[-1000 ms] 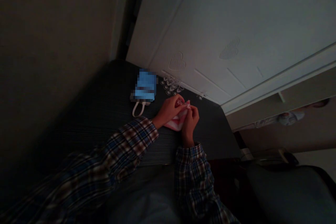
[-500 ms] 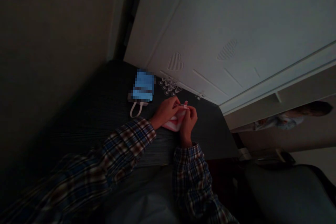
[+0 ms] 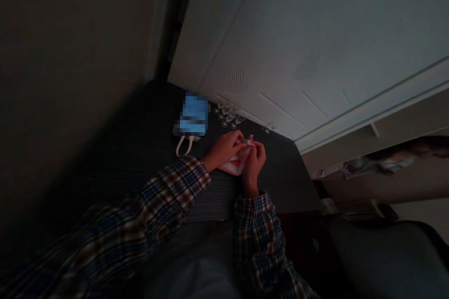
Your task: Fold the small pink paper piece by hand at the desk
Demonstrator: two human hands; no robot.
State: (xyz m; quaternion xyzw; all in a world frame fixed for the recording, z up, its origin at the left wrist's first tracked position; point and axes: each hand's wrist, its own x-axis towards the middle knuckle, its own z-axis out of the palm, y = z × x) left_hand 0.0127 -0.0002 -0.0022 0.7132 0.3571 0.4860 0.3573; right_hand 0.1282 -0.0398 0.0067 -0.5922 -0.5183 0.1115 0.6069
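My left hand [image 3: 224,148] and my right hand [image 3: 254,161] meet over a dark tabletop [image 3: 140,149], fingertips together. Between them they pinch a small pink and white item [image 3: 247,140]; the dim light hides what it is. A pink cloth or pouch [image 3: 233,166] lies on the table under both hands. Both arms wear plaid sleeves.
A blue pouch with a white loop [image 3: 192,121] lies beyond my left hand. A cluster of several small clear pieces [image 3: 228,114] sits by the white cabinet [image 3: 298,46]. A dark chair [image 3: 379,252] stands at lower right; another person [image 3: 393,161] is at far right.
My hands stay together on the small item with only slight finger shifts. The view sways a little. The person at far right has moved.
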